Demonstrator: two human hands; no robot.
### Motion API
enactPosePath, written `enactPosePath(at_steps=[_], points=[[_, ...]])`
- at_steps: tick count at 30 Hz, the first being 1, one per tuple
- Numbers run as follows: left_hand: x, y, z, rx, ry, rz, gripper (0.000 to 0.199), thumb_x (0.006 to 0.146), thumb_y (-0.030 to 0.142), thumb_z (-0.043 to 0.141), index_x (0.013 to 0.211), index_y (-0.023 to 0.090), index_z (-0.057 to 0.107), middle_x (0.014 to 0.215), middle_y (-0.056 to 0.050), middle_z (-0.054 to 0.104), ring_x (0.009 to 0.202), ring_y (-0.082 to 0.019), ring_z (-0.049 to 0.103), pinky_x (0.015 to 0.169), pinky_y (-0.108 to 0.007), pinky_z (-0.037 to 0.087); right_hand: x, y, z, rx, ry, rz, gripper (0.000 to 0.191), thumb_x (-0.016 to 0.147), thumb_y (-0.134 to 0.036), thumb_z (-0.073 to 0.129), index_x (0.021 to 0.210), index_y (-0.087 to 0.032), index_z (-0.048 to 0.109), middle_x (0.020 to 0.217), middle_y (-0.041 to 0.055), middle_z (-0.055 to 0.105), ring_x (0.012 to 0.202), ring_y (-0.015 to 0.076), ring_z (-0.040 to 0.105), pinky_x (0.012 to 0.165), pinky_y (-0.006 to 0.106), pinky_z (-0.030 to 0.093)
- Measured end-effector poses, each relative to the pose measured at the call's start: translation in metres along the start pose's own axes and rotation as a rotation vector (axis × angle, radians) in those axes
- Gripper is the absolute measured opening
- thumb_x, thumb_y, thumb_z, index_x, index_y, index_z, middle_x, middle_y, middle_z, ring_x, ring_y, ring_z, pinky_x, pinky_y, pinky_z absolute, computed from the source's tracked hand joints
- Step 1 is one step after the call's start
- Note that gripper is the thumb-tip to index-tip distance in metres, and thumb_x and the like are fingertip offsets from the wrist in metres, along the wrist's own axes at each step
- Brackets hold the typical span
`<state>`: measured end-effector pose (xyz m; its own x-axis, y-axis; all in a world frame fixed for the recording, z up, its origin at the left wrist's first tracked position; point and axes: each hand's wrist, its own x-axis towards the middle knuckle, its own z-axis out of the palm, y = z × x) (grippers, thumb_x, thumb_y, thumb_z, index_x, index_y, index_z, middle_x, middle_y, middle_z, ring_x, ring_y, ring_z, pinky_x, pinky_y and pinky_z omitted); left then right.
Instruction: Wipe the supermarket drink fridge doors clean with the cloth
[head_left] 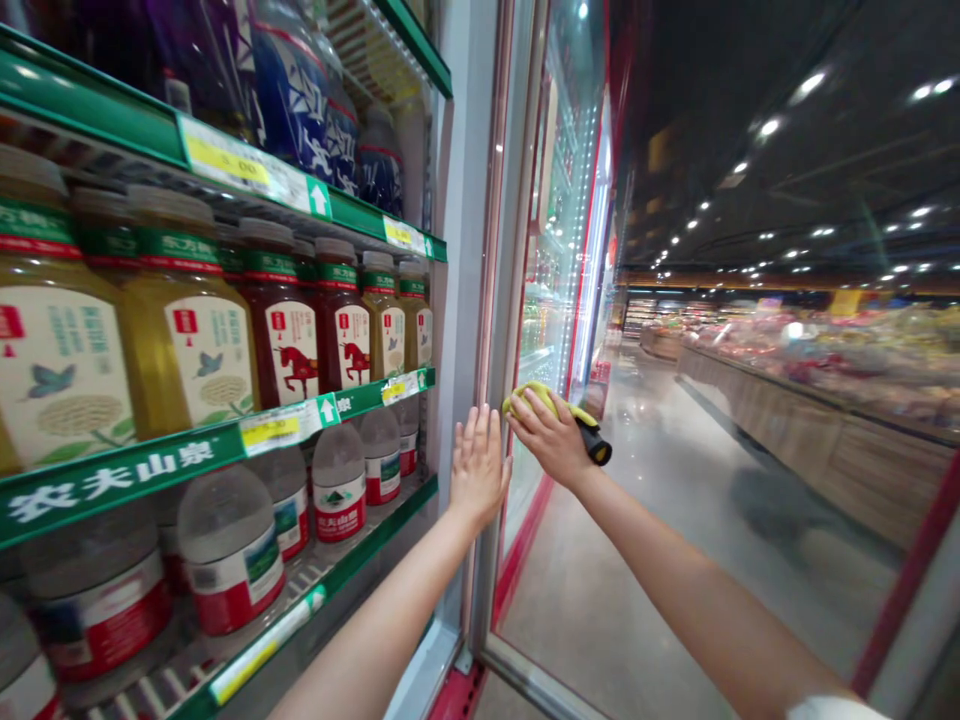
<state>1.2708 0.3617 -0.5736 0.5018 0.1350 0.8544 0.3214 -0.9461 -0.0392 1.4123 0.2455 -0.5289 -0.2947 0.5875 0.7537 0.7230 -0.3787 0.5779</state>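
My left hand (480, 465) lies flat against the upright metal frame (491, 300) at the hinge side of the cooler door, fingers stretched upward and nothing in it. Just to its right, my right hand (551, 435) presses a yellow-green cloth (538, 392) against the open glass door (529, 500) near its inner edge. A short black thing with a yellow mark on its end (596, 443) sticks out under the right hand; most of it is hidden, so its kind is unclear.
On the left, cooler shelves hold several tea bottles (199, 330), clear water bottles (232, 550) and dark blue bottles (292, 90). Green shelf strips (150, 460) carry price tags. Beyond the door are a shiny floor (645, 430) and a wood-sided display stand (787, 430).
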Motion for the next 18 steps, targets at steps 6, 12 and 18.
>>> enactPosePath(at_steps=[6, 12, 18], points=[[0.004, 0.010, 0.004, -0.024, 0.046, 0.025, 0.082, 0.100, 0.028, 0.047, 0.164, 0.014, -0.001, 0.169, -0.018, 0.026, 0.159, -0.029, 0.012, 0.127, -0.053, 0.025, -0.014, 0.018, -0.024, -0.067, 0.122, 0.263, 0.042, 0.103, -0.022, 0.047, 0.142, -0.034, 0.059, 0.151, 0.0016, 0.057, 0.145, 0.0253, 0.046, 0.129, 0.054, 0.018], [-0.001, 0.009, 0.003, -0.033, 0.059, 0.068, 0.085, 0.099, 0.025, 0.048, 0.164, 0.014, -0.004, 0.169, -0.018, 0.027, 0.159, -0.029, 0.013, 0.126, -0.053, 0.026, -0.044, -0.010, -0.024, -0.085, 0.078, 0.261, 0.042, 0.101, -0.025, 0.050, 0.137, -0.042, 0.063, 0.149, -0.0029, 0.058, 0.141, 0.0258, 0.051, 0.127, 0.051, 0.027], [0.021, 0.027, 0.003, -0.088, 0.059, 0.096, 0.085, 0.100, 0.030, 0.050, 0.164, 0.015, -0.003, 0.170, -0.017, 0.023, 0.159, -0.029, 0.010, 0.127, -0.052, 0.025, -0.016, 0.045, -0.043, -0.118, 0.124, 0.329, 0.045, 0.102, -0.022, 0.049, 0.143, -0.037, 0.058, 0.151, 0.0029, 0.057, 0.144, 0.0295, 0.047, 0.126, 0.059, 0.020]])
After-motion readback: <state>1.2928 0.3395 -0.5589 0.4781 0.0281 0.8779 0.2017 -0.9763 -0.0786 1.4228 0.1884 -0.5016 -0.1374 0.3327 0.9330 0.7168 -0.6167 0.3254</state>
